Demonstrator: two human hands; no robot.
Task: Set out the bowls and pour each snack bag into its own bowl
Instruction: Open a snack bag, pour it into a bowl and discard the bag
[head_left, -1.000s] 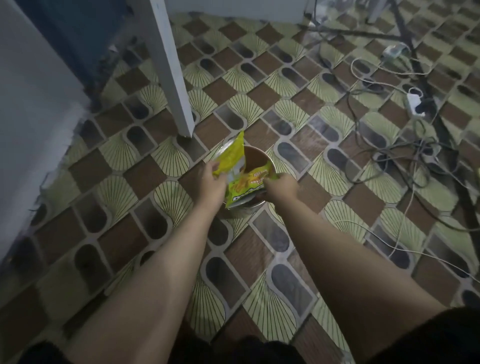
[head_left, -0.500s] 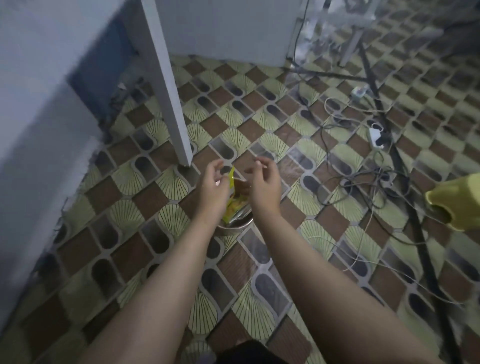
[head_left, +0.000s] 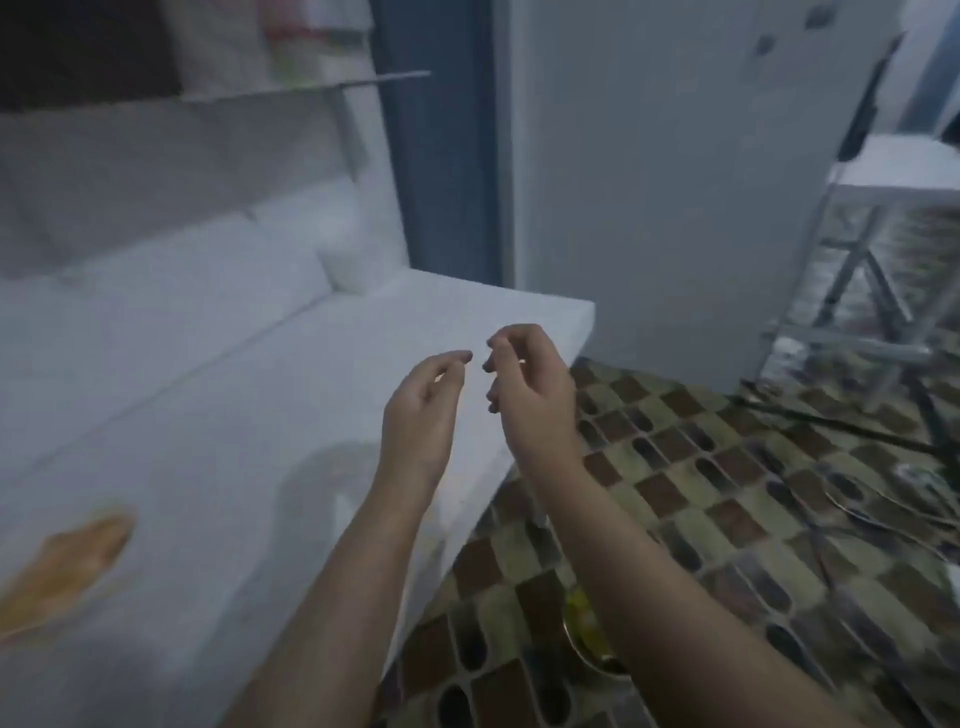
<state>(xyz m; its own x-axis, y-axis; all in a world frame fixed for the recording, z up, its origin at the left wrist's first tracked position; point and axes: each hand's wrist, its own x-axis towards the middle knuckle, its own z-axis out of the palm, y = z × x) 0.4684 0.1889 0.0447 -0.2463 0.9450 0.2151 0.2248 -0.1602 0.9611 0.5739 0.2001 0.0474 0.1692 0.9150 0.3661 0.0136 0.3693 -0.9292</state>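
White table top (head_left: 218, 395) across the left and centre of the view, blurred, far corner near a tall white cabinet (head_left: 675, 171). Patterned floor (head_left: 727, 519) to the right and below, with dark cables (head_left: 852, 514) trailing over it and a metal frame (head_left: 857, 291) at the upper right.

On the table, at the left edge, an orange smear of a shape (head_left: 67, 561) (possibly a snack bag, too blurred to say). Nearer the middle, a pale rounded shape (head_left: 332, 499) just left of the left forearm, perhaps a bowl or a clear bag; cannot tell which.

Down on the floor, a metal bowl (head_left: 592, 649) with something yellow-green in it, largely hidden behind the right forearm, well below and behind both hands.

Left hand (head_left: 421, 410) raised over the table edge, fingers loosely curled, holding nothing. Right hand (head_left: 530, 384) just beside it, fingertips nearly meeting those of the left, thumb and forefinger close together but with nothing visible between them; empty too, as far as can be seen.

Judged from this: one bowl filled, next bag wanted. Both candidate shapes lying to the left and below the hands, on the table, so left hand nearer. Long axis of the orange shape slanting from lower left to upper right (reach across and down, probably).
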